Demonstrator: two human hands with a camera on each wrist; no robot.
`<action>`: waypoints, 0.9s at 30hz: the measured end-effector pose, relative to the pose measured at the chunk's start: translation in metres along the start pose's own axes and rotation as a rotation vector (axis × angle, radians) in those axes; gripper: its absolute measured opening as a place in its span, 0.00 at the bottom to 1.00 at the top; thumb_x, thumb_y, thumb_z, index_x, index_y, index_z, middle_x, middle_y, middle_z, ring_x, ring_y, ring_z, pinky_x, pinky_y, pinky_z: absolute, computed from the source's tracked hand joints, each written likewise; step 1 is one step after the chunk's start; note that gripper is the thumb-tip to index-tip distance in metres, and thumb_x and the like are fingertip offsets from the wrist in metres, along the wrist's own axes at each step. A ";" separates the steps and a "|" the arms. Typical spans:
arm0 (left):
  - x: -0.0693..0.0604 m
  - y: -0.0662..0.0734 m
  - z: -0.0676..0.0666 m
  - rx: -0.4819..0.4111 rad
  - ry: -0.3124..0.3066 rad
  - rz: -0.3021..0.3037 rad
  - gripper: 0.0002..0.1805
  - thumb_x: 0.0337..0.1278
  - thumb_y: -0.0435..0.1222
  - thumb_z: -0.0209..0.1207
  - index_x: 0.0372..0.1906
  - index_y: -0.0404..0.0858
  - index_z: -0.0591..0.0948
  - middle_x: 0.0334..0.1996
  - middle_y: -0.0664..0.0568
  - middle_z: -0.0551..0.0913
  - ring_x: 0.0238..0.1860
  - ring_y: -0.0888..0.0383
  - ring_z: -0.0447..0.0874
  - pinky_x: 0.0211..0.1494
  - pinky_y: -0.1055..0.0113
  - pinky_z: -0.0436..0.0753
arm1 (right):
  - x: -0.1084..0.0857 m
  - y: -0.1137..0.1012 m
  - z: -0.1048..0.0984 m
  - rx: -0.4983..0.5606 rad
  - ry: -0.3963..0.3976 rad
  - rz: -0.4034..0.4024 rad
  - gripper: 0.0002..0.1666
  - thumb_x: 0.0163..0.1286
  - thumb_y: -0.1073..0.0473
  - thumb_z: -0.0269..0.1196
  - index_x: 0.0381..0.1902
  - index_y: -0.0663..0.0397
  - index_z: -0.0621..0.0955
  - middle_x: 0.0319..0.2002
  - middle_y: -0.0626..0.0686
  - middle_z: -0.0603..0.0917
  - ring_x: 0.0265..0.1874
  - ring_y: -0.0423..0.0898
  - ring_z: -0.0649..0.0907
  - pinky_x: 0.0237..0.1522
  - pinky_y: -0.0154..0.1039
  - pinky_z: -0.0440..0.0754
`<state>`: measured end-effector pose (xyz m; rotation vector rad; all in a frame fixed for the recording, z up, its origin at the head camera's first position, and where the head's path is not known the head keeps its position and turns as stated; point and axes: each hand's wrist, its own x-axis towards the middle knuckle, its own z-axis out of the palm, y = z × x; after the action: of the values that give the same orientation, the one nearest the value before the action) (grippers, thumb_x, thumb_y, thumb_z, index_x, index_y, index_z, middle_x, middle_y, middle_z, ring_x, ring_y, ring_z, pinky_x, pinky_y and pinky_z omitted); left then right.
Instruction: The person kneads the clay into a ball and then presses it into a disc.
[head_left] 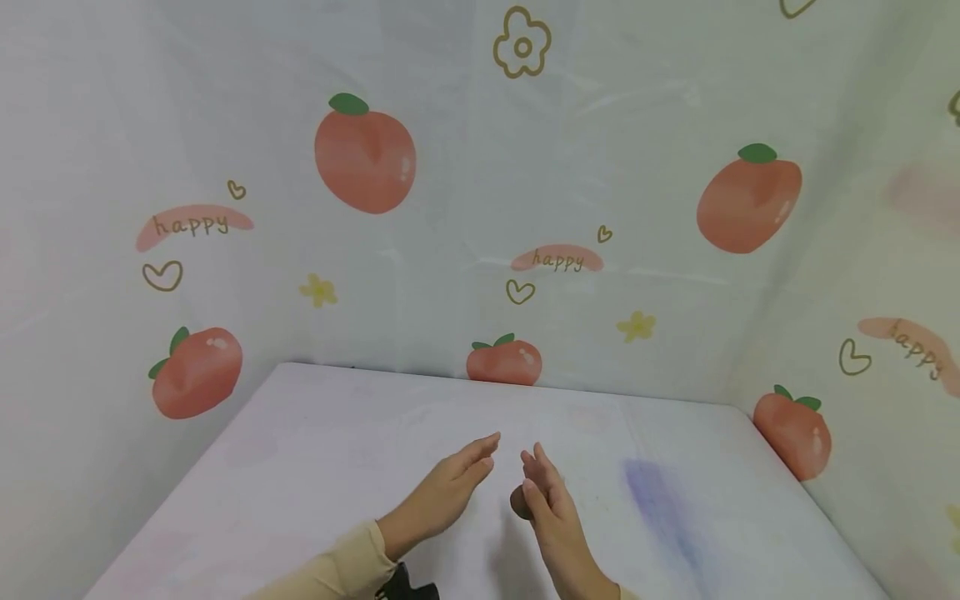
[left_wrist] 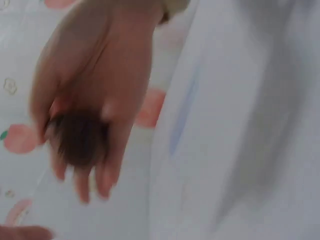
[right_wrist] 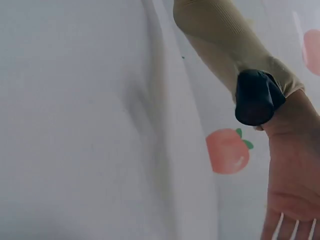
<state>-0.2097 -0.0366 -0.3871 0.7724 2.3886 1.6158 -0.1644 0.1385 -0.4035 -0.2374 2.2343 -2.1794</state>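
Observation:
My right hand [head_left: 558, 517] is raised above the table and holds a small dark brown ball [head_left: 521, 502], its thumb lying over it. In the left wrist view the ball [left_wrist: 80, 138], blurred, sits against the fingers of the right hand [left_wrist: 107, 70]; its surface detail cannot be made out. Facing it across a small gap, my left hand [head_left: 442, 492] has its fingers straight and nothing in it. The left hand's bare palm [right_wrist: 295, 165] shows in the right wrist view, with the fingertips cut off by the frame.
A white-covered table [head_left: 315, 450] lies below both hands, with a bluish-purple smear [head_left: 660, 508] at the right. Fruit-printed white sheets [head_left: 450, 208] hang behind and beside it. A black device [right_wrist: 255, 97] is on the left wrist by the beige sleeve [right_wrist: 220, 35].

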 end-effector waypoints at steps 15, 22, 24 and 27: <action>-0.012 -0.012 -0.049 0.410 -0.252 -0.174 0.28 0.72 0.51 0.47 0.67 0.39 0.71 0.63 0.45 0.76 0.61 0.45 0.76 0.63 0.44 0.72 | 0.023 0.002 -0.034 -0.507 -0.132 -0.086 0.33 0.75 0.56 0.54 0.72 0.63 0.60 0.61 0.62 0.76 0.49 0.45 0.81 0.45 0.33 0.80; -0.018 -0.014 -0.055 0.384 -0.263 -0.185 0.30 0.72 0.54 0.45 0.67 0.38 0.71 0.62 0.42 0.76 0.63 0.43 0.74 0.64 0.42 0.71 | 0.039 0.016 -0.030 -0.991 -0.416 -0.073 0.34 0.72 0.62 0.56 0.71 0.70 0.60 0.53 0.62 0.80 0.26 0.36 0.74 0.32 0.33 0.74; -0.019 -0.014 -0.054 0.382 -0.268 -0.184 0.31 0.71 0.54 0.45 0.67 0.38 0.71 0.61 0.42 0.77 0.63 0.43 0.74 0.64 0.42 0.71 | 0.040 0.021 -0.026 -1.106 -0.455 -0.053 0.34 0.71 0.62 0.57 0.70 0.71 0.61 0.53 0.64 0.79 0.36 0.45 0.81 0.42 0.38 0.80; -0.021 -0.014 -0.054 0.374 -0.275 -0.191 0.31 0.71 0.54 0.45 0.67 0.37 0.71 0.61 0.42 0.77 0.64 0.43 0.73 0.65 0.42 0.70 | 0.042 0.029 -0.021 -1.237 -0.466 -0.052 0.32 0.70 0.63 0.58 0.67 0.73 0.63 0.57 0.69 0.76 0.57 0.62 0.77 0.59 0.51 0.76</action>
<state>-0.2185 -0.0951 -0.3813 0.7380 2.4937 0.9363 -0.2116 0.1547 -0.4276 -0.6838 2.8408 -0.3644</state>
